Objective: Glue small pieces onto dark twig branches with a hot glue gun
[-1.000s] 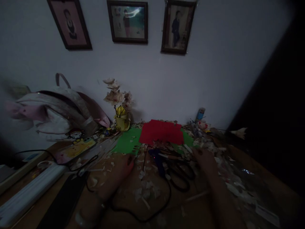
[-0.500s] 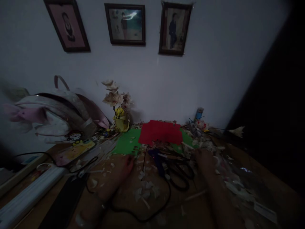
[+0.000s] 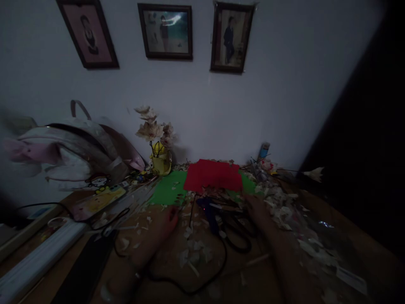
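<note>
Our left hand (image 3: 167,219) and right hand (image 3: 255,208), grips too dark to tell, flank a blue glue gun (image 3: 210,216) on the table (image 3: 172,257). Its cord (image 3: 225,257), beside our left forearm (image 3: 141,256), could snag and drag it.

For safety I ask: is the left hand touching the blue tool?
Apart: the head view shows tabletop and pale scraps between the left hand and the blue tool.

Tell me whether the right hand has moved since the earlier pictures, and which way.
Yes, to the left: judged against the red paper, the right hand is now nearer the paper's lower right corner.
</note>
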A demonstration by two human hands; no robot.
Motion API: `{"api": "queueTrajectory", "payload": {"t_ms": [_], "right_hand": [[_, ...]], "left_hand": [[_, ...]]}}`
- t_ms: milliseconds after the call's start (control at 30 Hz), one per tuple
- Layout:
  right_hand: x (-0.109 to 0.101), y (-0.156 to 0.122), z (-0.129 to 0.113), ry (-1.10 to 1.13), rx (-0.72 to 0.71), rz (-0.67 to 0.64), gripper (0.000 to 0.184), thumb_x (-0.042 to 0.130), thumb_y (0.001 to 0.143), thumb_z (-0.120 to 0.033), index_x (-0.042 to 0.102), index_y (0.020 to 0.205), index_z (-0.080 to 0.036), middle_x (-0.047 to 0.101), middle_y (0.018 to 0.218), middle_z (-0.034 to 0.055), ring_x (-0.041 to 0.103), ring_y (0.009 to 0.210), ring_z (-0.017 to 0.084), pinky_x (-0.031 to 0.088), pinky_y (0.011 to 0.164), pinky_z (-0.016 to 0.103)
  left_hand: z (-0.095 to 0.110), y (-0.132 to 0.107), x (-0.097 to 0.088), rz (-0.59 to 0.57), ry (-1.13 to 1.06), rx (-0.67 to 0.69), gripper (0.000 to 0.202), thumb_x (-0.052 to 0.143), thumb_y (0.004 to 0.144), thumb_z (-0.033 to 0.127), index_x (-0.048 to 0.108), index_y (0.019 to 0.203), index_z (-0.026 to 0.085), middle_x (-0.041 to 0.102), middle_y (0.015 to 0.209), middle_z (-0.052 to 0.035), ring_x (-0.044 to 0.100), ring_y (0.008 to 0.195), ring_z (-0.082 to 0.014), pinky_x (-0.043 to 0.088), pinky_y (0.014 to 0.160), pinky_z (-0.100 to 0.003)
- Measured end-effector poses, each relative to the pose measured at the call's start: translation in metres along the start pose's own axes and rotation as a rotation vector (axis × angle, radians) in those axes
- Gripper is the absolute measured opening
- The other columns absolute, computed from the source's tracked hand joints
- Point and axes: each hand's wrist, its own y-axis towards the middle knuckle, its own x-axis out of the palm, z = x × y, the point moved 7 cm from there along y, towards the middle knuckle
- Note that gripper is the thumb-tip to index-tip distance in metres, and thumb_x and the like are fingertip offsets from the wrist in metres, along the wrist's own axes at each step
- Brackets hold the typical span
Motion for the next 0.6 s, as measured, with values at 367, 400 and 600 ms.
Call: {"api": "queueTrajectory", "payload": {"t_ms": [367, 400, 600], "right_hand": [[-0.009, 0.003, -0.005, 0.246, 0.134, 0.069, 0.027, 0.044, 0.075, -0.028, 0.066, 0.082, -0.015, 0.066, 0.088, 0.0096, 0.056, 0.087, 0.022, 0.038, 0.077, 0.032], [-0.011, 0.002, -0.005, 0.27, 0.153, 0.089, 0.028, 0.044, 0.075, -0.029, 0.066, 0.083, -0.013, 0.065, 0.088, 0.0107, 0.056, 0.086, 0.022, 0.038, 0.076, 0.032], [-0.029, -0.009, -0.01, 0.44, 0.285, 0.231, 0.043, 0.034, 0.08, -0.046, 0.061, 0.087, -0.014, 0.065, 0.085, 0.0091, 0.057, 0.078, 0.021, 0.042, 0.068, 0.029]], "left_hand": [[0.002, -0.001, 0.001, -0.015, -0.011, -0.022, 0.019, 0.04, 0.079, 0.023, 0.056, 0.086, 0.016, 0.063, 0.077, -0.0047, 0.057, 0.069, -0.0161, 0.041, 0.061, -0.025], [0.003, -0.001, 0.0, -0.01, -0.009, -0.022, 0.019, 0.039, 0.079, 0.023, 0.056, 0.085, 0.016, 0.063, 0.077, -0.0045, 0.057, 0.068, -0.0159, 0.04, 0.061, -0.025], [0.018, -0.005, -0.008, 0.022, 0.018, 0.035, 0.02, 0.038, 0.079, 0.025, 0.055, 0.084, 0.016, 0.061, 0.074, -0.0045, 0.056, 0.067, -0.0165, 0.04, 0.06, -0.026]]}}
